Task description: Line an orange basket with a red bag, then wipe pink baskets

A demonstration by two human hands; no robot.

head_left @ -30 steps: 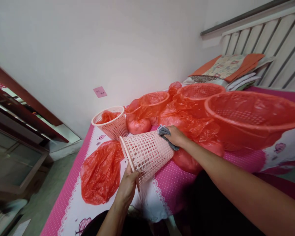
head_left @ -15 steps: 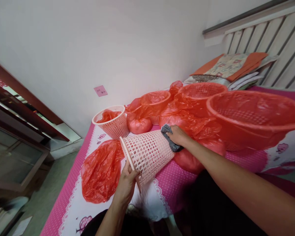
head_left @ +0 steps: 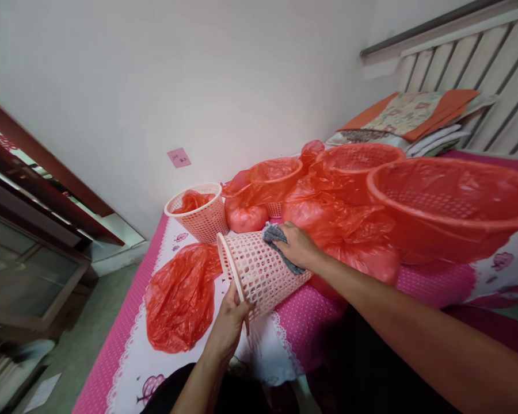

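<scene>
Fingers of left hand (head_left: 229,322) clasping one pink basket (head_left: 261,270), right hand (head_left: 297,246) clutching one grey cloth (head_left: 275,236) against it.

A bed (head_left: 311,322) covered in a pink polka-dot sheet with white, cartoon-printed panels carries a spread of baskets and bags. A loose red plastic bag (head_left: 179,296) lies flat near the bed's left edge. Beside it, a pale pink lattice basket (head_left: 259,270) lies on its side, rim toward the bag. Behind stands an upright pink basket (head_left: 198,213) with red plastic inside, next to a filled red bag (head_left: 245,217). Several larger baskets lined with red plastic (head_left: 449,201) crowd the right side. Folded bedding (head_left: 410,118) is stacked at the headboard end.
</scene>
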